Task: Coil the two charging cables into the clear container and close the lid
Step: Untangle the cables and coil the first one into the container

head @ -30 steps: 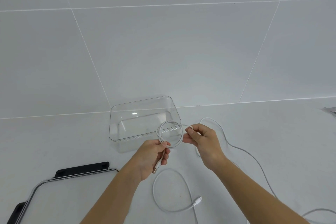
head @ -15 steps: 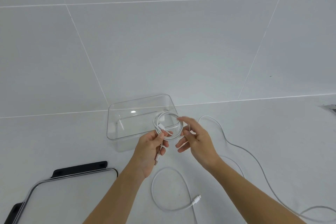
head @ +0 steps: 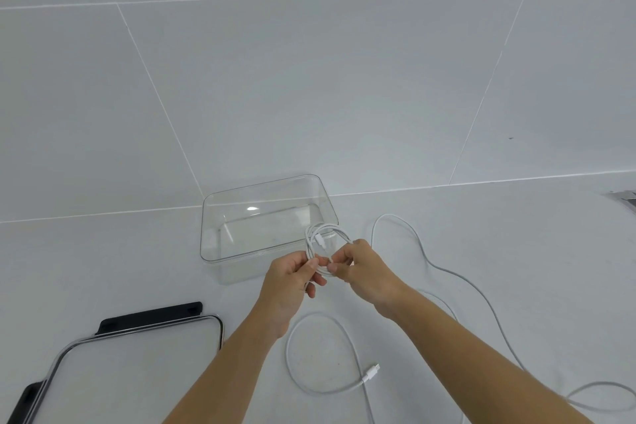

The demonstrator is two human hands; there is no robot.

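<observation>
A small coil of white charging cable (head: 325, 239) hangs just in front of the clear container (head: 241, 253), over its near right corner. My left hand (head: 292, 277) pinches the coil's left side and my right hand (head: 364, 268) pinches its lower right. One plug end shows inside the loop. A second white cable (head: 444, 268) lies loose on the white surface, snaking right of my right arm, with a loop and a plug (head: 371, 373) between my forearms. The container stands open with nothing in it.
The container's lid (head: 130, 365), clear with black latches, lies flat at the lower left. A white tiled wall rises behind the container. A small dark metal part (head: 624, 198) shows at the right edge.
The coil has gained another turn and become tighter. My right hand opened, then closed again on the coil's lower right. Both hands stayed in front of the container.
</observation>
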